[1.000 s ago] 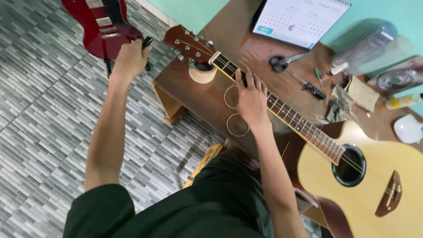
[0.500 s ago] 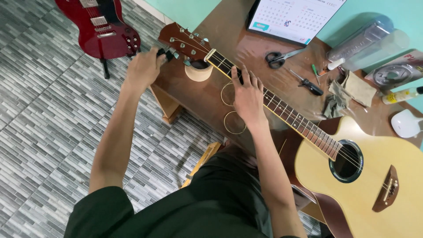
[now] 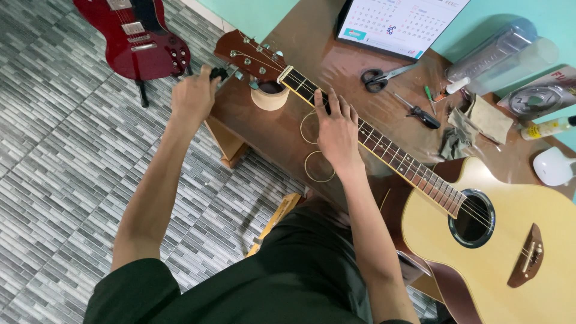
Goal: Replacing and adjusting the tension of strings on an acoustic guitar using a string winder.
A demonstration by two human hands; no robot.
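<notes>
An acoustic guitar (image 3: 510,222) with a pale top lies across a brown table (image 3: 264,129). Its headstock (image 3: 246,55) rests on a roll of tape (image 3: 270,97). My left hand (image 3: 193,96) is closed around a small black winder (image 3: 218,73) at the tuning pegs on the near edge of the headstock. My right hand (image 3: 337,131) lies flat over the neck (image 3: 396,157) near the nut, fingers pressing on the strings. Two coiled strings (image 3: 319,167) lie on the table under and beside that hand.
A red electric guitar (image 3: 137,37) stands on the tiled floor at the far left. On the table are scissors (image 3: 378,77), a screwdriver (image 3: 421,114), a cloth (image 3: 477,123), a desk calendar (image 3: 402,23), a clear plastic container (image 3: 498,51) and a small yellow bottle (image 3: 546,127).
My left hand has moved right, from beside the red guitar to the headstock, and now grips the black winder at the pegs. My right hand has stayed on the neck.
</notes>
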